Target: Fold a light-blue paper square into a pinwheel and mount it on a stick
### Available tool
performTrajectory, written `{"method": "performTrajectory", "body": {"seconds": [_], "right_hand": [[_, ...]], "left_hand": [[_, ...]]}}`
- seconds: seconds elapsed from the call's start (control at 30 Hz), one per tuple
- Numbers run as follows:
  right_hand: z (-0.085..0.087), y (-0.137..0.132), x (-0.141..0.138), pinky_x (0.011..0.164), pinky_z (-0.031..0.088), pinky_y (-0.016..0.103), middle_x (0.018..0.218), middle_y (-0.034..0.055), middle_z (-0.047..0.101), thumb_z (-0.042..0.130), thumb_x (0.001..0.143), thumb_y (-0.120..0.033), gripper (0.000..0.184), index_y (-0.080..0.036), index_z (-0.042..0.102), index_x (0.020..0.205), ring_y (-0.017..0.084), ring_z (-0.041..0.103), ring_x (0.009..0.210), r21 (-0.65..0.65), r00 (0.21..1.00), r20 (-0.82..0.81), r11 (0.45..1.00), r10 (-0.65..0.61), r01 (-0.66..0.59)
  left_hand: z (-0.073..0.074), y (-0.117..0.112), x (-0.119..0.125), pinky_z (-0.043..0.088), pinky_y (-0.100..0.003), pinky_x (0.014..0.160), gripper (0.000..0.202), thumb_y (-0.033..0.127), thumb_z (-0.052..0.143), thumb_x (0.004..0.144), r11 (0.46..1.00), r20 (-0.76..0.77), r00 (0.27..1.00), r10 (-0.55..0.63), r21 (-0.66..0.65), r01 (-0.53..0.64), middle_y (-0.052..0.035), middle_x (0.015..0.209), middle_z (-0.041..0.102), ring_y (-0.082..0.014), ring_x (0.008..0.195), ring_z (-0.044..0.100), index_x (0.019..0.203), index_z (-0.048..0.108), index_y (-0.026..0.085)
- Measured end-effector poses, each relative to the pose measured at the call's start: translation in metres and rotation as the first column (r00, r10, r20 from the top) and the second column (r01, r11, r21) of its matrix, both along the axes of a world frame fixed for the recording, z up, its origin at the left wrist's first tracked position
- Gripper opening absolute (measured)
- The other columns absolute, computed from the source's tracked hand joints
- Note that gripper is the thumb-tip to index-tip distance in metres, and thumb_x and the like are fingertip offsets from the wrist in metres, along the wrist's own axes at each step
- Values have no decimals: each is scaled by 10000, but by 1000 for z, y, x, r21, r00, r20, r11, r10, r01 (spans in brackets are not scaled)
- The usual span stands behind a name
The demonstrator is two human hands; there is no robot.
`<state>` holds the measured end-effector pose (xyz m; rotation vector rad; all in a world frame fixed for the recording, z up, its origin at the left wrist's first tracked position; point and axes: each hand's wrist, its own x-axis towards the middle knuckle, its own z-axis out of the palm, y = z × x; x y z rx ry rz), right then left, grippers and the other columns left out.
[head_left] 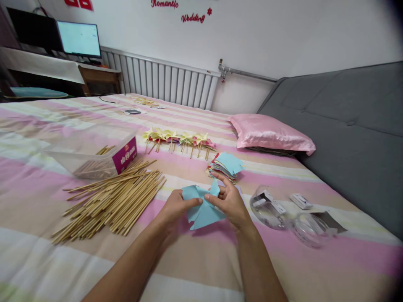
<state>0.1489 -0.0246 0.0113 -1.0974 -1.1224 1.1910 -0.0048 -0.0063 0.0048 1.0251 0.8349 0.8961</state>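
Between my two hands is a blue paper sheet [206, 214] with cut slits, some of its corners bent up toward the middle. My left hand [176, 207] pinches its left side, the thumb lying on top. My right hand [231, 203] grips the right side, its thumb pressed near the centre and a raised corner by its fingers. Just beyond my right hand lies a stack of coloured paper sheets [228, 165], blue on top. To the left, a large pile of thin wooden sticks [116, 201] is spread on the striped bedspread [195, 268].
Finished paper pinwheels [179, 138] on sticks lie in a row farther back. A clear plastic box [91, 155] with sticks stands at left. At right are a round clear container [267, 207], a small white box [300, 201] and a clear lid [311, 230]. A pink pillow [270, 132] rests by the grey headboard [346, 121].
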Motion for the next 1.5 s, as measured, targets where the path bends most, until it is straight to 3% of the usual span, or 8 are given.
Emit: {"method": "performTrajectory", "body": {"seconds": [0.27,0.47,0.7,0.97,1.17,1.5], "right_hand": [[2,0,-2,530,465,254,708,-3,655,765,621,-264,685,-224,476,1241,144,593,575,19,1000,-15,999,-27,27],[3,-1,-1,547,462,250,691,-23,646,776,612,-290,677,-229,462,1209,153,610,598,16,1000,-7,1000,2,-2],[6,-2,-1,555,469,249,1034,30,629,756,629,-265,339,-241,573,913,124,604,643,87,998,54,996,-14,9],[-5,4,4,541,411,247,1099,72,640,760,636,-319,169,-186,677,698,128,584,647,148,962,270,989,-47,6],[-3,3,5,693,441,290,1037,89,656,753,659,-329,127,-212,741,707,252,585,1027,188,934,352,982,-58,-10],[-3,2,5,694,455,324,1017,86,683,747,665,-329,118,-223,757,716,258,611,960,140,914,404,990,-43,-15]], "left_hand": [[1,0,1,327,-216,438,333,424,755,605,999,6,1000,22,-31,-22,-20,548,576,-93,442,458,680,670,111],[2,-1,1,313,-211,443,320,419,759,607,997,15,999,29,-66,-28,-11,508,562,-91,423,455,637,651,119],[2,1,1,319,-211,450,289,381,763,605,996,4,998,65,-66,-65,-9,517,576,-90,428,466,643,650,118],[3,-1,2,303,-207,408,313,388,766,586,991,26,998,55,-123,-51,0,486,545,-89,400,440,660,634,113],[2,-1,1,293,-206,398,310,401,741,619,988,-6,999,45,-148,-45,5,489,533,-94,402,438,701,636,121],[2,-2,1,268,-205,409,340,418,753,591,987,-35,999,35,-154,-40,6,481,533,-92,393,428,697,618,125]]}}
